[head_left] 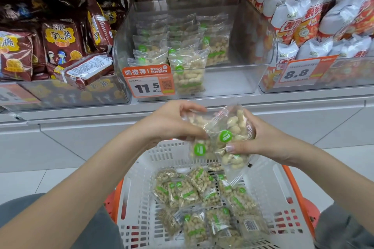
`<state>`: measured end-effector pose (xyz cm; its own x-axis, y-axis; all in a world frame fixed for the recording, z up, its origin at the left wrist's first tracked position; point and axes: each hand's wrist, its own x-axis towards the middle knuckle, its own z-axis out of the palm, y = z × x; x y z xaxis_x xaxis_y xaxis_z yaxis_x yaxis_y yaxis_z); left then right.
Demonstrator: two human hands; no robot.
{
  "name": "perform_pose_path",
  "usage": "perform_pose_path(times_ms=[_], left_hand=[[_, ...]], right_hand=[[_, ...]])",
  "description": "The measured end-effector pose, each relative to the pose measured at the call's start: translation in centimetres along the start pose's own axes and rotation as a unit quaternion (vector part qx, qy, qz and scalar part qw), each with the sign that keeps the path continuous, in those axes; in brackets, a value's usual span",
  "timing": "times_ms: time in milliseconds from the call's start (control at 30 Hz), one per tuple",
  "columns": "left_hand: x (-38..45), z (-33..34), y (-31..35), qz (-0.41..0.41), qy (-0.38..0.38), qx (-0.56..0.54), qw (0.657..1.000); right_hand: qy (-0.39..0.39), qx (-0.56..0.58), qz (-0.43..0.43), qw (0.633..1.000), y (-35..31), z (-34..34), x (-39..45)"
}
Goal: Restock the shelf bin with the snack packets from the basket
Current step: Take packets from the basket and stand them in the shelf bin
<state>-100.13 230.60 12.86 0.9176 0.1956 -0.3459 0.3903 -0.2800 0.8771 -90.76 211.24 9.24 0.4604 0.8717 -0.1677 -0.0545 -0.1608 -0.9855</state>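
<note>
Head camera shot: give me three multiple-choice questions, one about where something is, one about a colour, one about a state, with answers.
1. Where is the price tag reading 11.5?
A. On the clear middle bin
B. On the basket
C. On the floor

2. What colour are the round stickers on the peanut packets being held?
A. Red
B. Green
C. Blue

3. What is the right hand doing?
A. Hanging idle
B. Pressing the shelf
C. Gripping packets

Answers: 1 A, the tag hangs on the bin's front; 2 B, green circles show on the clear wrappers; 3 C, its fingers curl round packets above the white basket, as the left hand does too.
</note>
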Motion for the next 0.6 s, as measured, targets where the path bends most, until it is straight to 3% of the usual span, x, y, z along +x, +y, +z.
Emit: perform_pose_path(times_ms=[133,267,333,433,600], left_hand=[[0.8,0.3,-0.5,0.007,0.104,-0.254,0.962],[0.5,2.1,-1.3,0.022,-0.002,-0.430,0.902],[0.4,2.9,-1.7,0.027,-0.033,-0.426,0.904],[0.5,3.7,-1.9,0.017,0.005,-0.418,0.908],[1.1,3.0,-1.3,0.035,0.075,-0.334,0.939]], right_hand=[[0.077,0.087,-0.030,0.993,0.5,0.4,0.5],[0.138,0.170,-0.051,0.974,0.4,0.8,0.4],[0.142,0.207,-0.038,0.967,0.3,0.9,0.1],[0.142,0.206,-0.006,0.968,0.3,1.2,-0.3],[0.154,0.007,-0.008,0.988,-0.3,0.8,-0.5]])
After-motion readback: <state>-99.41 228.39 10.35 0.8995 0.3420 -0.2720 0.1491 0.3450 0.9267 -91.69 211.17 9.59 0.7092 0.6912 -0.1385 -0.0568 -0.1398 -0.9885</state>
